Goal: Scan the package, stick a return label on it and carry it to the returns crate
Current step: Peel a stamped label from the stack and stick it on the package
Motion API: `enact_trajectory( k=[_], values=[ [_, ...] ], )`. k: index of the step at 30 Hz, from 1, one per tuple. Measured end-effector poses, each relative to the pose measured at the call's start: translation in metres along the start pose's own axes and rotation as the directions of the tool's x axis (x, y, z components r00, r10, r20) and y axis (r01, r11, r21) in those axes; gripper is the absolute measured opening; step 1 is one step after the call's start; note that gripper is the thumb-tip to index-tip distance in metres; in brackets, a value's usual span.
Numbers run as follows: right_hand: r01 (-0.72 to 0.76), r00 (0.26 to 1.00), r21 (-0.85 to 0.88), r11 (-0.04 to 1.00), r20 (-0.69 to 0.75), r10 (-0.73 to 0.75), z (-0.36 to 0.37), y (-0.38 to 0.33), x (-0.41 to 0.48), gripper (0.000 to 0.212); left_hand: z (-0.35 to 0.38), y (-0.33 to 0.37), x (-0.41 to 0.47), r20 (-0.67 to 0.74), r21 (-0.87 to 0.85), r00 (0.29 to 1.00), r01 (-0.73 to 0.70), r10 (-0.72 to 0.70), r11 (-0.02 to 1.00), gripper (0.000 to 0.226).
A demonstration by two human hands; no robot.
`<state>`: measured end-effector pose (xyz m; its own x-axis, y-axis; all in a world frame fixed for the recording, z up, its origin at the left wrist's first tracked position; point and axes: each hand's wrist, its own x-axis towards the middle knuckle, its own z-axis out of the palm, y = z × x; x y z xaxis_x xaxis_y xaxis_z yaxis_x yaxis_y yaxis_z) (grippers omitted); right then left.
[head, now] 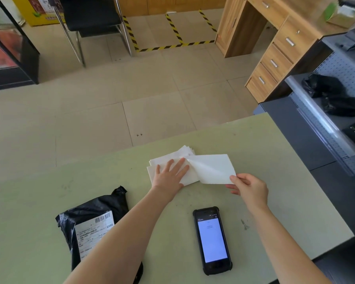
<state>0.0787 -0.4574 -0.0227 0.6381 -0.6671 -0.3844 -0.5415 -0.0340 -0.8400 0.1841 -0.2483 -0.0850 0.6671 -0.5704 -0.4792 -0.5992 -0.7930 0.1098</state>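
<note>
I am peeling a return label (212, 169) off the stack of labels (168, 160) at about twelve o'clock on the green table (275, 171). My left hand (169, 176) is lying flat and spread on the stack, pinning it down rather than gripping anything. My right hand (249, 186) is pinching the near right corner of the label between thumb and fingers, a narrow grip on the paper alone. The sheet is lifting and curling, with only its far left corner, beside my left fingertips, attached to the stack.

The package (90, 228), a black bag with a printed slip facing up, is lying at about eight o'clock near the table's front edge, partly under my left forearm. The scanner (212, 239) is lying screen up at five o'clock, well apart from the package.

To do this well, I judge I should be pulling low and slowly toward three o'clock, keeping the left palm pressing close to the peel line so the sheets beneath do not lift. I should be holding only the corner, so the sticky side does not fold onto itself or my fingers. Then the label goes across to the package at eight o'clock, laid on a flat stretch of the bag.
</note>
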Motion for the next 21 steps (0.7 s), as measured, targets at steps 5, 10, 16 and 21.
enact_trajectory(
  k=[5,10,16,21],
  values=[
    [-0.019,1.000,-0.052,0.998,0.004,0.020,-0.008,-0.005,0.025,0.006,-0.003,-0.002,0.000,0.031,0.015,0.998,-0.060,0.059,0.998,0.066],
    [0.060,0.997,-0.248,0.967,0.060,-0.046,0.002,-0.018,0.042,0.011,-0.016,-0.003,0.004,0.015,0.032,0.996,-0.093,0.092,0.995,0.057],
    [0.111,0.986,-0.251,0.962,0.150,-0.075,0.012,-0.031,0.055,0.038,-0.020,0.006,0.012,0.024,0.086,0.999,-0.050,0.049,0.995,0.059],
    [0.140,0.989,-0.311,0.940,0.003,-0.146,0.016,-0.039,0.065,0.024,-0.015,0.005,0.012,0.035,0.119,0.999,-0.032,0.028,0.992,0.072]
  ],
)
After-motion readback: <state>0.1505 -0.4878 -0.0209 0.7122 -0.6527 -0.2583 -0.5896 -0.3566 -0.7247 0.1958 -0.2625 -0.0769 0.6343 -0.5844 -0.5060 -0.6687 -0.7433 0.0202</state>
